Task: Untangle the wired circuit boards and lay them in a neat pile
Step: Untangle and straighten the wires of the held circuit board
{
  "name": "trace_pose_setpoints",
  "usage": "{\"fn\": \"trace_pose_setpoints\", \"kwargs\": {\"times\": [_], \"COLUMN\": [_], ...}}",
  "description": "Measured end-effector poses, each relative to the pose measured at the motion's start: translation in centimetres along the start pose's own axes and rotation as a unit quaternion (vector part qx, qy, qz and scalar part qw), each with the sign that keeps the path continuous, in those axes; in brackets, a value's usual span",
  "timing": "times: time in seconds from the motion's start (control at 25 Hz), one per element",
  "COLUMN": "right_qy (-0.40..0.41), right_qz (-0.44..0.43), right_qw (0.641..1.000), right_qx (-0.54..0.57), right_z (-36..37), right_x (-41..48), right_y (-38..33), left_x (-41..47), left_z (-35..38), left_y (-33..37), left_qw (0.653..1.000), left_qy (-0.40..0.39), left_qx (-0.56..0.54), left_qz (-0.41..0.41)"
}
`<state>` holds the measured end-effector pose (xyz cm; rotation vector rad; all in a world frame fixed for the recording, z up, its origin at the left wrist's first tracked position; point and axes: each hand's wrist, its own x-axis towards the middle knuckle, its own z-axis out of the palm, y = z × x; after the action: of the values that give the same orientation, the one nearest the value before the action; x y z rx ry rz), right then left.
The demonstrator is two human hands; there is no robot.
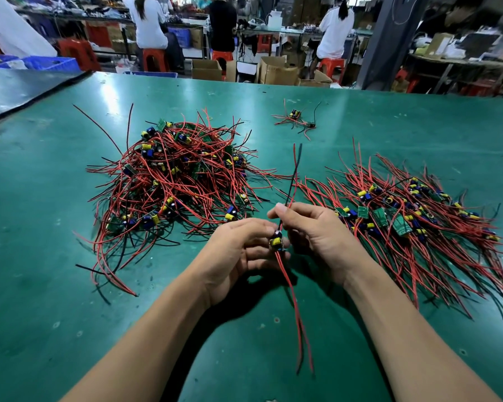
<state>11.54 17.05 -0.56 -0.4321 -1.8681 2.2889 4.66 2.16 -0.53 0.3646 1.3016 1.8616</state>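
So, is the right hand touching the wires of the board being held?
Touching. The head view shows the right hand pinching the wires above the circuit board between thumb and forefinger.

Tangled heap (174, 181) left on table (41, 256); laid pile (413, 219) right; small cluster (298, 120) behind.

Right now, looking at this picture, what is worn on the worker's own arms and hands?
Nothing shows. The left hand and right hand are bare, with no gloves, rings or watch. Both forearms are bare down to the picture's edge, with no sleeves, bands or cables in view.
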Motion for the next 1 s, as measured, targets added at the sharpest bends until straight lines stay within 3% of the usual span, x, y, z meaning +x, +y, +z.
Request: {"fn": "trace_pose_setpoints", "kwargs": {"times": [0.36,0.52,0.6,0.8,1.0], "right_qy": [-0.052,0.043,0.085,0.093,0.080], "right_qz": [0.036,0.031,0.032,0.089,0.062], "right_qw": [0.998,0.998,0.996,0.979,0.990], "right_qx": [0.023,-0.031,-0.003,0.156,0.095], "right_z": [0.0,-0.2,0.0,0.5,0.8], "right_x": [0.1,1.0,1.5,1.8,1.3], "right_y": [0.6,0.7,0.7,0.0,0.2], "left_x": [-0.1,0.1,0.2,0.2,0.2], "left_z": [0.6,0.8,0.9,0.8,0.6], "left_y": [-0.8,-1.2,-1.2,-1.1,-1.3], "left_qw": [0.990,0.968,0.962,0.961,0.972], "left_qy": [0.059,0.078,0.077,0.053,0.071], "left_qx": [0.103,0.214,0.244,0.253,0.210], "left_qz": [0.081,0.101,0.097,0.093,0.080]}}
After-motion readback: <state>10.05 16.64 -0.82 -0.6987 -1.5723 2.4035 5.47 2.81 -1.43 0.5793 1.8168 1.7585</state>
